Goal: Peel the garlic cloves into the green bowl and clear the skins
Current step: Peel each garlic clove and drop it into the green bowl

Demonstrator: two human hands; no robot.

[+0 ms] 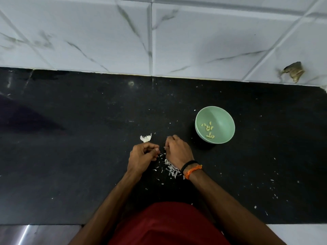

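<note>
1. Hands met over the middle of the black counter (70, 156), a little toward its near edge. The left hand (141, 157) had its fingers curled in toward the thumb; whether they pinched a clove could not be told.
2. The right hand (177, 150) was also curled, knuckles up, just beside the left; a small pale bit showed at its fingertips, too small to name, so its grip could not be told either. It wore a black band and an orange thread at the wrist.
3. A garlic piece (146, 138) lay just beyond the left hand.
4. Skins (171, 169) lay scattered under and behind the right wrist, with flecks spread toward the right edge.
5. The green bowl (215, 125) stood right of the hands, apart from them, holding several peeled cloves (208, 130).
6. A white tiled wall (159, 32) ran along the far edge.
</note>
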